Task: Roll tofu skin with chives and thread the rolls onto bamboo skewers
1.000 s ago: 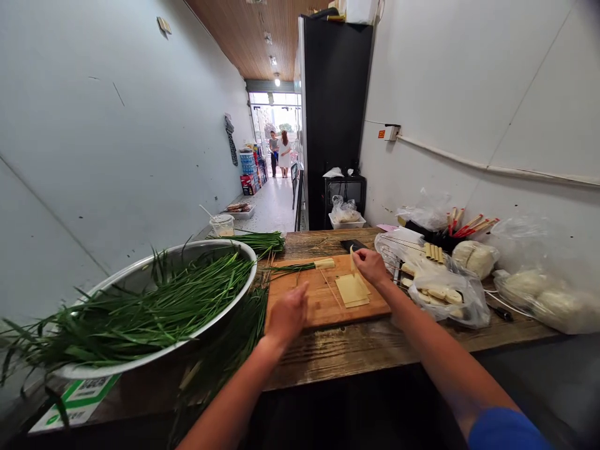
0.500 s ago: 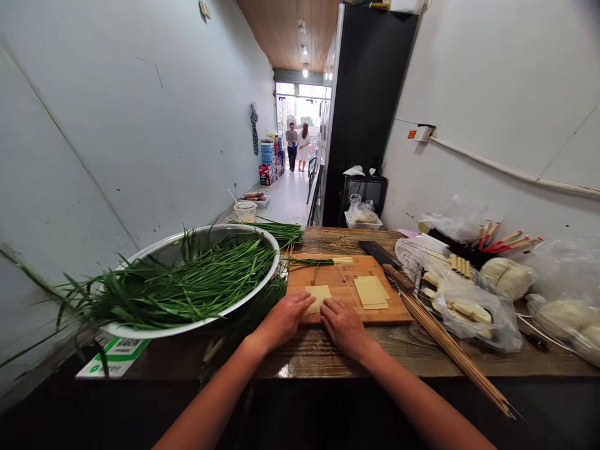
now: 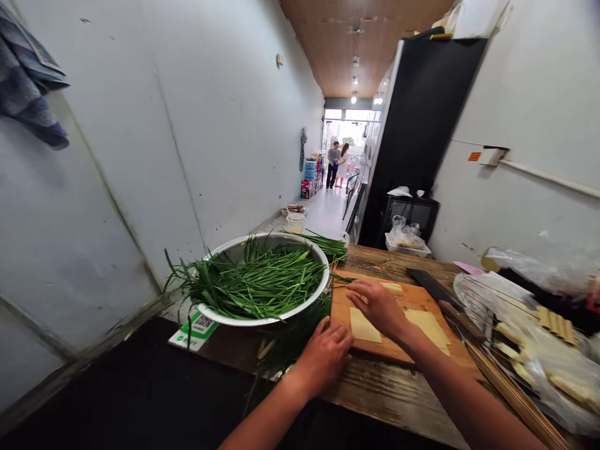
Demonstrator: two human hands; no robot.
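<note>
A wooden cutting board [image 3: 412, 300] lies on the worn wooden table [image 3: 375, 387]. On its near left part lies a pale yellow tofu sheet [image 3: 363, 326]; a small stack of the same sheets [image 3: 431, 325] lies to the right. My right hand [image 3: 379, 304] hovers over the board above the single sheet, fingers spread toward the chives, holding nothing I can see. My left hand [image 3: 323, 356] rests at the board's near left corner, fingers curled. A big metal bowl [image 3: 244, 315] heaped with green chives [image 3: 255, 281] stands to the left.
A cleaver [image 3: 435, 290] lies at the board's far right edge. Bamboo skewers [image 3: 510, 394] and plastic bags of food [image 3: 539, 337] fill the right side. A black fridge [image 3: 417, 125] stands behind. Two people [image 3: 337, 164] stand far down the corridor.
The view has swung left. My right hand lifted from the board's near edge and reached forward-left over the sheet. My left hand stayed by the board's near left corner.
</note>
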